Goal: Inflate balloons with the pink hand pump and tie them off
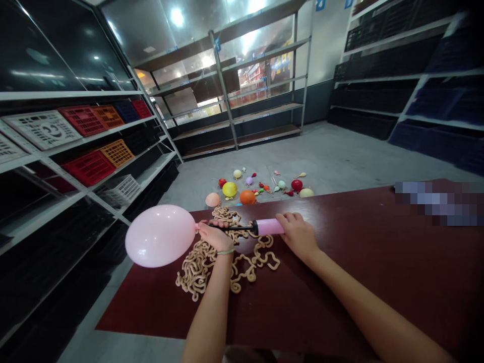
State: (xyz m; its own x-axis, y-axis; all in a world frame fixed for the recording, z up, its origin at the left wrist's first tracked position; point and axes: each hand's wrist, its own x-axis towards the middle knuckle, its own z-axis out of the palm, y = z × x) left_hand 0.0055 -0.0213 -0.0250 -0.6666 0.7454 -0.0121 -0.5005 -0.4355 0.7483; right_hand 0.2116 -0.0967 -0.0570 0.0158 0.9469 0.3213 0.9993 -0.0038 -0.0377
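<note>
A large inflated pink balloon (161, 236) extends past the left side of the table, its neck at the fingers of my left hand (215, 237). This hand, with a pale green band at the wrist, is closed around the balloon's neck and the black end of a balloon pump (269, 227). My right hand (300, 236) grips the far end of the pump's pink barrel. Between the two hands a black rod shows. Under my hands lies a tangled heap of beige wavy strands (196, 269), spread on the tabletop.
The dark red table (340, 287) fills the foreground. Beyond its far edge, several small balloons, including a yellow balloon (229, 189) and an orange balloon (247, 197), lie on the grey floor. Shelves with crates (88, 166) stand left; a metal rack (227, 101) stands behind. A blurred patch covers something at right.
</note>
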